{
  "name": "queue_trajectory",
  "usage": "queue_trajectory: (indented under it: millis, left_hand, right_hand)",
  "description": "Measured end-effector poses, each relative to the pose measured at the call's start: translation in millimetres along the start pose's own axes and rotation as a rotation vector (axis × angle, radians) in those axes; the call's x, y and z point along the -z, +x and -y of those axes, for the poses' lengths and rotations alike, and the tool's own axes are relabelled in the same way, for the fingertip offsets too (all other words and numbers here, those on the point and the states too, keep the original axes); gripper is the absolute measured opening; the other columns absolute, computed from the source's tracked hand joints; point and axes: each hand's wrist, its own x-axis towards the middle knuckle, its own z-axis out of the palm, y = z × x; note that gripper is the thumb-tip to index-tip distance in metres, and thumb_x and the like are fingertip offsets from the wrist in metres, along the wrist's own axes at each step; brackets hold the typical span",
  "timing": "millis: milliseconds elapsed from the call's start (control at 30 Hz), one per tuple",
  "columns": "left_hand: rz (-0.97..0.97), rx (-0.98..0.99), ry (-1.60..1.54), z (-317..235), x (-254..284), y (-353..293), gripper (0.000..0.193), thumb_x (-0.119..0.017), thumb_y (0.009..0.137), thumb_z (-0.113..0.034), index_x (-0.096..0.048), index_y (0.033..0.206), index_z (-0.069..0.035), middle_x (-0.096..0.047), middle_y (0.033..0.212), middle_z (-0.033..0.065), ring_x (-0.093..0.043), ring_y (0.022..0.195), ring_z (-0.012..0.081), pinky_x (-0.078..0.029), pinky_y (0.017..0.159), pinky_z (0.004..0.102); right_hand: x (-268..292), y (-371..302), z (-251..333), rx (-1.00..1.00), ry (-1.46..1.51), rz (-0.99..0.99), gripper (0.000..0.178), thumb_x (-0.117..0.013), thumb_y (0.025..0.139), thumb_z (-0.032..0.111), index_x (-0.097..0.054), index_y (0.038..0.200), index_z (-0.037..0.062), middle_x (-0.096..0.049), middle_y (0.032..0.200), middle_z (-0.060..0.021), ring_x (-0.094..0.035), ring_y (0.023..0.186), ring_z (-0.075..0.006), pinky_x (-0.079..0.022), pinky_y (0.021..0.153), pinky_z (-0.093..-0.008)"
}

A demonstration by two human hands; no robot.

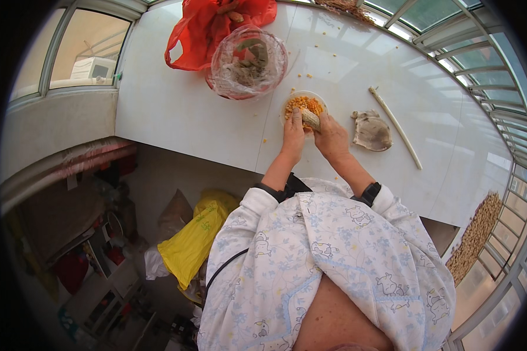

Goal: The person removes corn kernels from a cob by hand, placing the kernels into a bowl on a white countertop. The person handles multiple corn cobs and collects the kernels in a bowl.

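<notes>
Gripping a corn cob (311,119) between two bare hands, a person in a patterned top leans in close at a white desk (216,128). The right hand (331,138) is closed around the cob's near end, probably to steady it, while the left hand (293,127) is narrow, its thumb against the other end, perhaps to apply pressure; its remaining fingers are largely hidden. The cob sits tilted right above a round bowl (283,109) of yellow-orange kernels (306,103), a position that would let loose grains fall straight in; whether it touches the rim cannot be told. Stray kernels (301,75) dot the surface beyond, suggesting some jump clear. Farther off, a basket (216,83) lined with clear plastic, perhaps to contain small scraps, stands against a red plastic bag (188,32). A flat grey-brown piece (372,131) and a pale stick (396,128) lie to the right, apart from the bowl, seemingly set there to leave both arms room.
</notes>
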Motion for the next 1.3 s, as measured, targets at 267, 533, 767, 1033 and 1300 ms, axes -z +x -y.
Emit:
queue_trajectory:
  millis: [267, 533, 767, 1033, 1300]
  left_hand:
    - [0.217, -0.012, -0.32, 2, -2, 1, 0.047, -0.028, 0.104, -0.042, -0.052, 0.115, -0.003, -0.057, 0.11, 0.0088, -0.055, 0.103, 0.0166, -0.043, 0.096, 0.0313]
    - [0.187, -0.035, -0.385, 1, -8, -5, 0.044, -0.026, 0.104, -0.04, -0.049, 0.114, -0.004, -0.057, 0.107, 0.0095, -0.054, 0.104, 0.0174, -0.042, 0.099, 0.0322]
    - [0.176, -0.049, -0.324, -1, -9, 0, 0.04, -0.031, 0.104, -0.037, -0.052, 0.11, -0.004, -0.059, 0.102, 0.0075, -0.058, 0.097, 0.0167, -0.046, 0.092, 0.0308]
    - [0.126, -0.105, -0.139, -2, -9, -3, 0.038, -0.035, 0.104, -0.036, -0.053, 0.11, -0.003, -0.059, 0.097, 0.0068, -0.06, 0.092, 0.0168, -0.047, 0.088, 0.0291]
    - [0.083, -0.141, -0.122, 10, 0, 6, 0.034, -0.036, 0.103, -0.033, -0.053, 0.112, -0.005, -0.063, 0.1, 0.0089, -0.059, 0.094, 0.0162, -0.046, 0.088, 0.029]
  right_hand:
    - [-5, -4, 7, -0.072, 0.215, 0.09, 0.033, -0.063, 0.082, 0.014, -0.056, 0.113, 0.0036, -0.065, 0.086, -0.025, -0.063, 0.084, -0.0432, -0.05, 0.073, -0.0502]
    - [-18, -4, 6, -0.118, 0.356, 0.045, 0.036, -0.061, 0.084, 0.017, -0.054, 0.116, 0.0022, -0.064, 0.085, -0.0273, -0.062, 0.083, -0.0452, -0.05, 0.073, -0.052]
    - [-11, -3, 13, -0.174, 0.288, 0.049, 0.03, -0.061, 0.085, 0.018, -0.058, 0.11, 0.0018, -0.064, 0.086, -0.0284, -0.062, 0.085, -0.0454, -0.051, 0.075, -0.0498]
    - [-16, -5, 8, -0.159, 0.473, 0.084, 0.029, -0.062, 0.084, 0.014, -0.06, 0.111, 0.0041, -0.066, 0.092, -0.0249, -0.063, 0.091, -0.0424, -0.05, 0.079, -0.0465]
    - [-13, 2, 10, -0.213, 0.562, 0.129, 0.023, -0.066, 0.079, 0.015, -0.062, 0.098, 0.0028, -0.065, 0.075, -0.0154, -0.064, 0.065, -0.0292, -0.049, 0.058, -0.0366]
